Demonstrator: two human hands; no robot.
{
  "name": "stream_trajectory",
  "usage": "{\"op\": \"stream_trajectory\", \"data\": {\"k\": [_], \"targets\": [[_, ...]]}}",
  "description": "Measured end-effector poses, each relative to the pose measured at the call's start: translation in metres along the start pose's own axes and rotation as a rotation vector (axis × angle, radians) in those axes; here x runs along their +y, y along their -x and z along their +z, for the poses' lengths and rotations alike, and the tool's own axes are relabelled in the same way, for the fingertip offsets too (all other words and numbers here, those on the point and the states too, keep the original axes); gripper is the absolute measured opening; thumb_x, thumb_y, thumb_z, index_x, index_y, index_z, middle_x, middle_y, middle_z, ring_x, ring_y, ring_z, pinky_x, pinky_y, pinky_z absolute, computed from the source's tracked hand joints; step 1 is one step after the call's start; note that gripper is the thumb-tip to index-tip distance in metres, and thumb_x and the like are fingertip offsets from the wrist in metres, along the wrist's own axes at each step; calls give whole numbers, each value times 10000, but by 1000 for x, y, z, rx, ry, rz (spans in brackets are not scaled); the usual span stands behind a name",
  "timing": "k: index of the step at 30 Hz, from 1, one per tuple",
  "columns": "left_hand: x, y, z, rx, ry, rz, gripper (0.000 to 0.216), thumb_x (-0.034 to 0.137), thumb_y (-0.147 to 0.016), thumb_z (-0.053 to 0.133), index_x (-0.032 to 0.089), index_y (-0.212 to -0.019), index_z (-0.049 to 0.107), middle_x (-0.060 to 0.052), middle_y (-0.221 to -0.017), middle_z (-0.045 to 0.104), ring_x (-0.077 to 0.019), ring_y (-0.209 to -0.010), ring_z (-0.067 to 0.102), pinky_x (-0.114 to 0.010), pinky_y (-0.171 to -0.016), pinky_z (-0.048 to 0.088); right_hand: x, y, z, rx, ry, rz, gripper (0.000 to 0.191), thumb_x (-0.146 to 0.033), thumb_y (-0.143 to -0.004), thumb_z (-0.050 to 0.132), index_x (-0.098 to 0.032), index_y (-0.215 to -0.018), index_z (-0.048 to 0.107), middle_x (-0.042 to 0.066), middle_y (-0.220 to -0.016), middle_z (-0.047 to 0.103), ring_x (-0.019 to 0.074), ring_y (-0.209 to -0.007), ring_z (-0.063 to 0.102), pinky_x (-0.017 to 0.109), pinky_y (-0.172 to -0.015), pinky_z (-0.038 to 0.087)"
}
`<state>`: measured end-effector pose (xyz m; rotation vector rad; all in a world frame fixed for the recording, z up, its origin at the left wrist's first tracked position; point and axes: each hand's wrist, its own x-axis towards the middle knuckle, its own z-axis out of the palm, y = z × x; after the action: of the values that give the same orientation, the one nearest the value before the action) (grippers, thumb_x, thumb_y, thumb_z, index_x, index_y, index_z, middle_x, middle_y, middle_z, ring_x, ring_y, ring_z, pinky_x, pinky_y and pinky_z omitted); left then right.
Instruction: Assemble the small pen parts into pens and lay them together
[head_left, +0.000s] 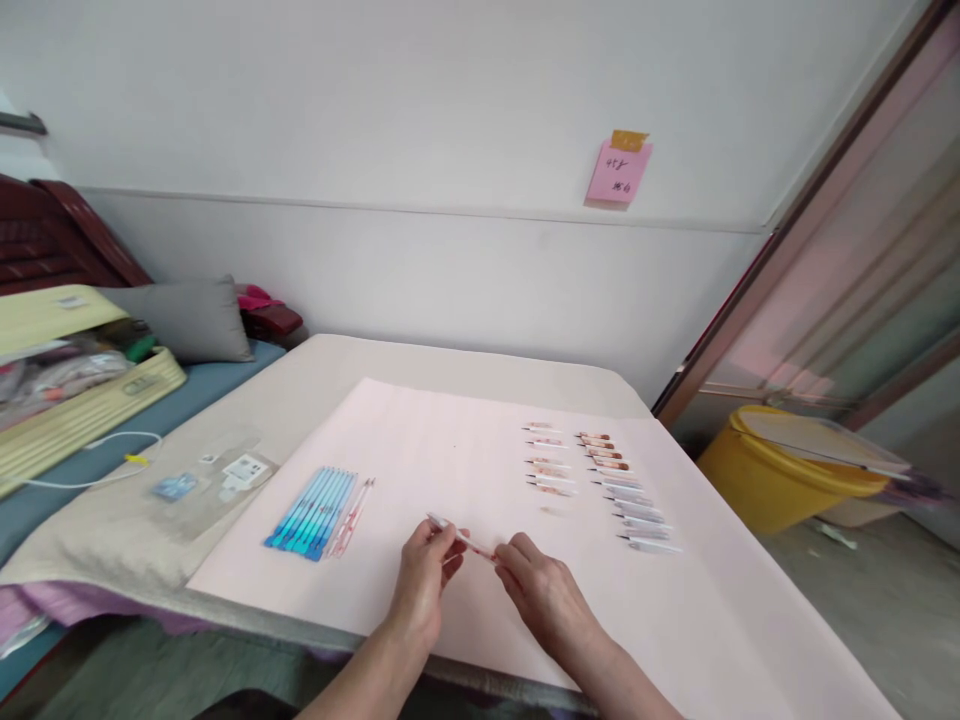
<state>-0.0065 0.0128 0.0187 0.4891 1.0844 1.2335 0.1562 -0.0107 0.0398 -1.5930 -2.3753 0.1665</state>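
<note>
Between my two hands is a slim pen (pixel 475 546) with a pale body and reddish pattern, held at a slant over the table. My left hand (pixel 424 568) pinches its whitish upper end, and the fingers of my right hand (pixel 541 588) close round the lower right end. Whether the pen is in one piece or two is too blurred to tell. To the left lie a row of blue pens (pixel 315 508) side by side and a couple of pink-and-white pens (pixel 351 520). On the right, small pointed pen pieces (pixel 547 460) form one column, with brown and greyish ones (pixel 637 500) in another.
A pale sheet (pixel 442 440) covers the table. Clear plastic packaging (pixel 229 480) lies at the left. Beyond it are a yellow box (pixel 135 395) with bagged items and a grey pillow (pixel 180 320). A yellow bucket (pixel 757 480) stands on the floor at right; a pink note (pixel 619 172) hangs on the wall.
</note>
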Motion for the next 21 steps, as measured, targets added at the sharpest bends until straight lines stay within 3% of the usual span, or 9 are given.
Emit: {"op": "stream_trajectory", "data": {"k": [5, 9, 14, 19, 21], "targets": [[-2, 6, 2, -6, -37, -9, 269, 380, -659, 663, 162, -790, 578, -84, -851, 675, -142, -737, 610, -256, -680, 435, -4, 2, 4, 13, -91, 50, 184, -191, -856, 362, -228, -875, 542, 11, -843, 547, 120, -655, 556, 214, -549, 353], [3, 7, 4, -20, -40, 18, 296, 408, -640, 671, 164, -785, 588, -86, -852, 677, -148, -746, 610, -256, -682, 431, -4, 0, 6, 33, -388, 131, 244, -265, -871, 347, -223, -813, 580, 21, -816, 554, 128, -688, 556, 224, -606, 395], [1, 8, 5, -71, -64, 13, 312, 419, -651, 661, 154, -796, 583, -102, -876, 674, -165, -769, 614, -268, -695, 431, -1, -6, 20, -13, -863, 418, 258, -318, -839, 352, -190, -845, 575, -25, -630, 533, 87, -403, 458, 216, -418, 361], [-8, 8, 3, -36, -90, 29, 307, 419, -663, 652, 155, -804, 585, -106, -880, 673, -164, -759, 614, -264, -676, 432, -9, -5, 20, 37, -832, 467, 232, -325, -831, 343, -204, -724, 510, -75, -456, 399, 94, -386, 423, 207, -431, 345], [-8, 8, 3, -12, -81, 37, 302, 414, -651, 662, 160, -796, 591, -96, -854, 675, -161, -744, 615, -260, -668, 431, -13, -4, 18, 79, -788, 445, 197, -345, -821, 375, -211, -755, 503, -55, -533, 470, 101, -446, 447, 216, -468, 358]]}}
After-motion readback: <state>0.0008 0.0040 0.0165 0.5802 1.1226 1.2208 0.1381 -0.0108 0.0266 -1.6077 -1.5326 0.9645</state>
